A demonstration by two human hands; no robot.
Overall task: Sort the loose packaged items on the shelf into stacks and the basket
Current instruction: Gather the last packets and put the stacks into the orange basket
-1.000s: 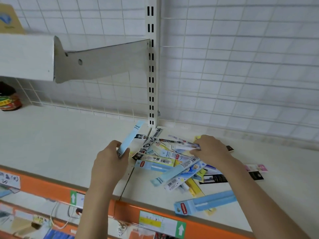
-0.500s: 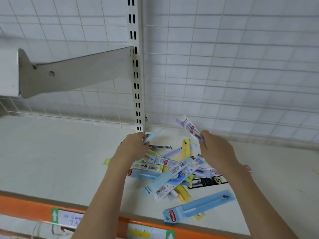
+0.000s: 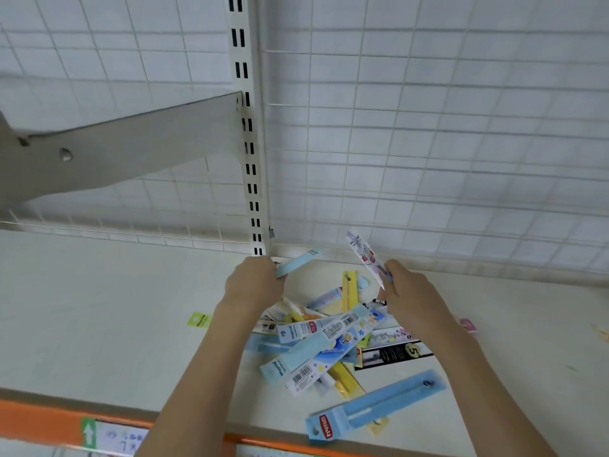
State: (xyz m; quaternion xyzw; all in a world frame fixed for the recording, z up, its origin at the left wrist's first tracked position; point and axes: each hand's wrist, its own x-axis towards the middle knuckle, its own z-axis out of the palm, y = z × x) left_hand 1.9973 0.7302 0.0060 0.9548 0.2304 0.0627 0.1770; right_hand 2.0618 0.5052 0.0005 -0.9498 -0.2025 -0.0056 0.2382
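Packets (image 3: 333,338) loose on shelf (image 3: 99,308)

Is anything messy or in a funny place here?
Yes. The packets lie jumbled, crossing at all angles on the shelf. One blue packet lies apart near the front edge, and a green tag sits alone to the left.

White slotted upright (image 3: 249,159) w/ wire grid panels (image 3: 428,127) either side. Grey bracket (image 3: 125,156) juts left from upright. Orange rail (image 3: 39,420) well below it, w/ green arrow label (image 3: 88,433).
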